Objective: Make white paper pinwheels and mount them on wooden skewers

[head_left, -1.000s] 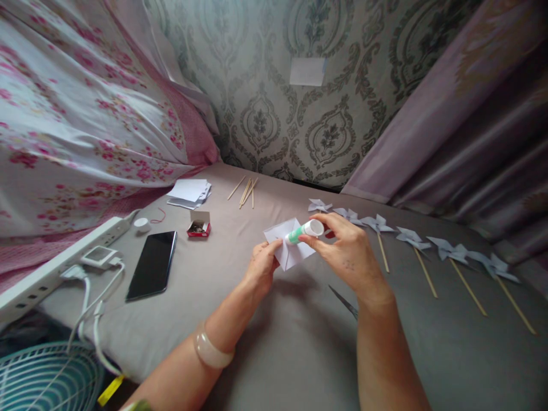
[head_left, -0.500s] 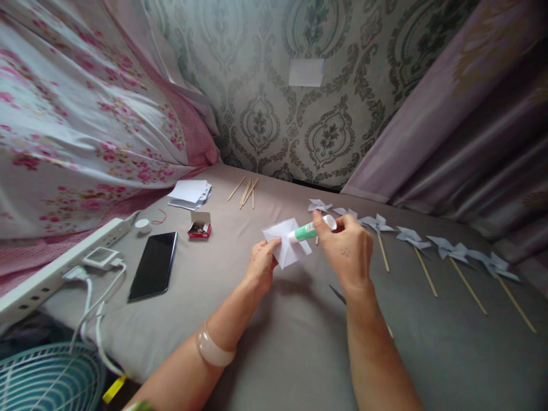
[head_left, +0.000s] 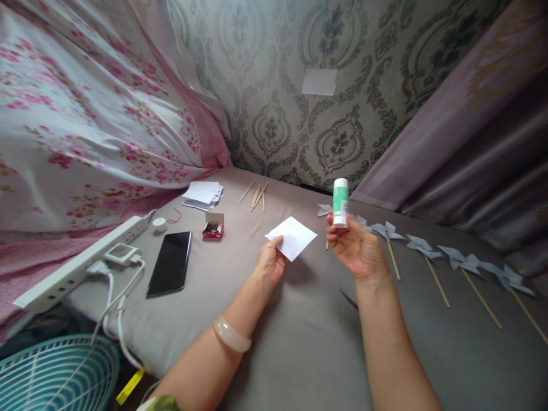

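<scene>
Gluing step looks to be in hand: left hand (head_left: 271,265) is holding a white paper square (head_left: 296,237), right hand (head_left: 358,249) is holding a green-and-white glue stick (head_left: 341,201). Next move probably calls for either parking the stick to free the right hand or bringing its end onto the paper; the square needs steady support both ways. Whether the stick is capped, can't tell.

Nearest: dark pointed blade (head_left: 349,299) is lying by the right forearm, partly hidden. Left hand is pinching the square at its near-left edge, thumb on top, other fingers underneath; paper is sitting just past the fingertips, tilted, raised off the grey cloth-covered surface (head_left: 295,348). Right hand is gripping the stick's lower end in its fingers, palm side showing; stick is standing about upright above the hand, apart from the paper.

Farther: small red box (head_left: 213,229) is standing open left of the square; paper pinwheels (head_left: 386,230) are lying in a row to the right; wooden sticks (head_left: 257,196) and a paper stack (head_left: 202,193) are lying toward the wall.
</scene>
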A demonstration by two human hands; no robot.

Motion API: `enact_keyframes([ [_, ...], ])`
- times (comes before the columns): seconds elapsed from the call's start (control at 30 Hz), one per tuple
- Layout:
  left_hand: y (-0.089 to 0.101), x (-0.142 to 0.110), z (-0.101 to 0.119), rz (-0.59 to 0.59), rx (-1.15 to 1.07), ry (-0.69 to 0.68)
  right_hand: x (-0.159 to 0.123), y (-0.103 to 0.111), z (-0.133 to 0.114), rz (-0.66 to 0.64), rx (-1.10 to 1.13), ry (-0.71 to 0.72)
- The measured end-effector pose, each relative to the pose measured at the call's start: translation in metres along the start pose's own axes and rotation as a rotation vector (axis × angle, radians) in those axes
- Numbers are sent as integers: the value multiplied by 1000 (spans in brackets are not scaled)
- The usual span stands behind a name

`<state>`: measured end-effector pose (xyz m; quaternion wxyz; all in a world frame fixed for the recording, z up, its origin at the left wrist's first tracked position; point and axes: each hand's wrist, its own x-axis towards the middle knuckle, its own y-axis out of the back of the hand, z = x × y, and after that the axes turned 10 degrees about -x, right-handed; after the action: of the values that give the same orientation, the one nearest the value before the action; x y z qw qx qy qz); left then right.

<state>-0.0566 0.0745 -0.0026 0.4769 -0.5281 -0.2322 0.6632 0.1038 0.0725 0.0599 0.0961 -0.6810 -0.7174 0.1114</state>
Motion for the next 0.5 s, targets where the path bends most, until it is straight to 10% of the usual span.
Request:
enact_keyframes([
  [0.5, 16, 34, -9, 62, -30, 9, 103, -140, 70, -78, -748, 36],
])
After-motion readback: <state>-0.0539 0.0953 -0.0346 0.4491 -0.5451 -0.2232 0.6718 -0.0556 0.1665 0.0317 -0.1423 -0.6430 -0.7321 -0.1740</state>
